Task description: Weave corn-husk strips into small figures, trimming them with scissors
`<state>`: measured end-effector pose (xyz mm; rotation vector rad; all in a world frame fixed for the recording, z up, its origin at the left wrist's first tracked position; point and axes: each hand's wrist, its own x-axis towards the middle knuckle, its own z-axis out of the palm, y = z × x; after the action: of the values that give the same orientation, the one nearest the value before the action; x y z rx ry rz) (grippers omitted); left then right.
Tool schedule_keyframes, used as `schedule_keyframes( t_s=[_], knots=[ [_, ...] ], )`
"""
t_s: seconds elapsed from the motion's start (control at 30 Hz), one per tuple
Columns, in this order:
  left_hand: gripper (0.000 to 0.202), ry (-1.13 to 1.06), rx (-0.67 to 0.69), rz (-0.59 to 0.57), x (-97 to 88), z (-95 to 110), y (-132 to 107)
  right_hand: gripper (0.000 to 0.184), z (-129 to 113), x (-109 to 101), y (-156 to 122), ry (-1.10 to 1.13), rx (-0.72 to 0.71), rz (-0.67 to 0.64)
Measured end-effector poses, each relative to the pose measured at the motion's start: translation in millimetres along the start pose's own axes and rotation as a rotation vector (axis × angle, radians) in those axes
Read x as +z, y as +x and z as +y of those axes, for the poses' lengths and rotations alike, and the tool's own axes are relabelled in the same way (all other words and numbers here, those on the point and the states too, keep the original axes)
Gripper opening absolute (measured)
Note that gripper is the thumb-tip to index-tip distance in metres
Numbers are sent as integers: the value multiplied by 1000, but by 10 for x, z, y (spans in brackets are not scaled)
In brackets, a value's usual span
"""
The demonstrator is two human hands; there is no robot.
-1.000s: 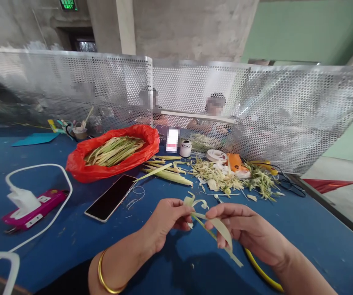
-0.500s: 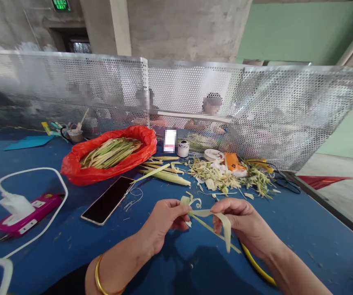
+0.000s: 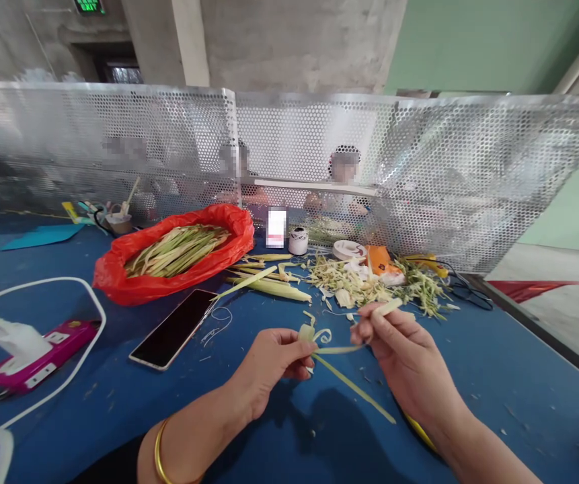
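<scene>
A pale husk strip stretches between the two hands, above the blue table. The left hand pinches one end; the right hand pinches the other, its tip poking out on top. A thin stalk slants down from the left hand, perhaps joined to the strip. Beyond lie plant scraps and, leftward, a dark phone and a red bag of long leaves.

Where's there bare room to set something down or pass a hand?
The blue tabletop is mostly open right of the right hand and between the smartphone and white cable. It's crowded along the perforated metal partition, from red plastic bag to plant-scrap heap; a leaf strip spans from left hand to right hand.
</scene>
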<state>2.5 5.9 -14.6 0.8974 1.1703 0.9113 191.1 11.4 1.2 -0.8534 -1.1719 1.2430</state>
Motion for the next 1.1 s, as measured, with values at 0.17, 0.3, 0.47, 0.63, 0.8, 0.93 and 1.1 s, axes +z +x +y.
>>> schedule_keyframes(
  t_s=[0.17,0.3,0.47,0.63,0.8,0.93,1.1],
  knots=[
    [28,46,55,-18,14,-3,-5,27,-9,49,-38,-578,65,-193],
    [27,75,112,-4,25,-14,-1,26,14,41,-71,-761,93,-296],
    [21,213,202,22,43,-6,-23,23,37,37,-70,-687,225,-368],
    [16,360,257,58,67,7,-59,19,97,30,-54,-557,328,-376],
    [16,430,277,70,75,-5,-62,16,118,30,-58,-540,349,-380],
    [13,494,296,54,69,-29,-64,24,94,72,-73,-639,251,-333],
    [15,587,328,57,67,-46,-81,23,103,86,-83,-725,121,-260]
  ],
)
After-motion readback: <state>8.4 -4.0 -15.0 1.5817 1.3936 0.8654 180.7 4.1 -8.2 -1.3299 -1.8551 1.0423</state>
